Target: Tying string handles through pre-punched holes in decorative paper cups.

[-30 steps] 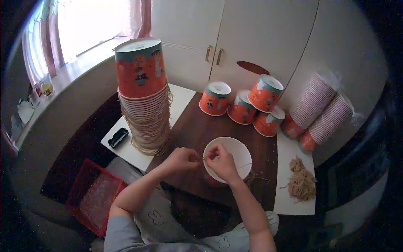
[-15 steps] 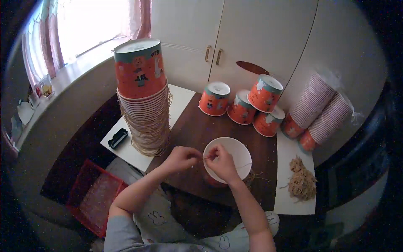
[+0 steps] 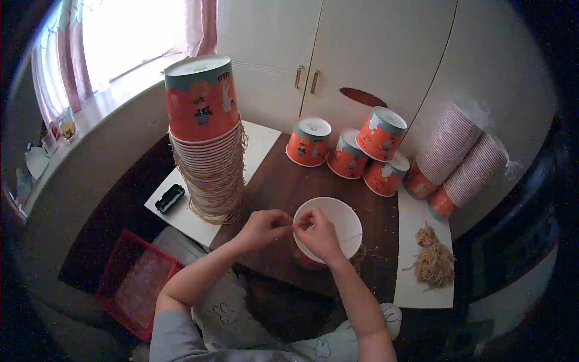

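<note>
An orange paper tub (image 3: 348, 218) with a white inside stands mouth up on the brown table, close to me. At its left rim my left hand (image 3: 263, 229) and my right hand (image 3: 318, 234) meet, fingertips pinched together. Both appear to grip a thin tan string (image 3: 351, 238), whose loose end runs out past my right hand over the tub's mouth. The bit between my fingertips is too small to make out clearly. More loose strands (image 3: 364, 256) lie on the table against the tub's right side.
At left rises a tall stack of upside-down tubs (image 3: 202, 114) with strings hanging around it, beside a black tray (image 3: 169, 199). Several tubs (image 3: 309, 142) stand at the back. Wrapped tub stacks (image 3: 451, 142) and a string pile (image 3: 434, 265) occupy the right. A red crate (image 3: 132, 283) sits lower left.
My left fingers have shifted slightly right, closer against my right fingertips. The tub has moved a touch to the right.
</note>
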Tool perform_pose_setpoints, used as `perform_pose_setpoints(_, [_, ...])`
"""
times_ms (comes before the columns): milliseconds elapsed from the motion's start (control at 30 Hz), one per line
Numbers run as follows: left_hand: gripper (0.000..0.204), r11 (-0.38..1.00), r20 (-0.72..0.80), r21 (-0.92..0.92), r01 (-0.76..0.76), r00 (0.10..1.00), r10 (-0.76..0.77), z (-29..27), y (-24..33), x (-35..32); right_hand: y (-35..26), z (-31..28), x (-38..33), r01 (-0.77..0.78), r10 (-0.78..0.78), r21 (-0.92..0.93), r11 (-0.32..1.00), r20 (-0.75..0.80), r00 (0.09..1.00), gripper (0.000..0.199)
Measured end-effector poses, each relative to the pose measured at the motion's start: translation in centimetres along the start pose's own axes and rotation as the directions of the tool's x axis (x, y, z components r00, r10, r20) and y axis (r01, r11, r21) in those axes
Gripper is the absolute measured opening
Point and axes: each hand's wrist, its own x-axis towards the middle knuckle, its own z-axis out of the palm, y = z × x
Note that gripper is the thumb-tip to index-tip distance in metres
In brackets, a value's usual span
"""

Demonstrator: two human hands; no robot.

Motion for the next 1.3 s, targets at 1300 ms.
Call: perform_pose_setpoints(1300, [0.021, 0.768, 0.431, -0.413, 0.489, 0.848, -0.309, -0.4, -2.5, 0.4, -0.5, -0.5, -1.0, 0.35, -0.366, -0.235, 0.907, -0.029, 0.93, 0.013])
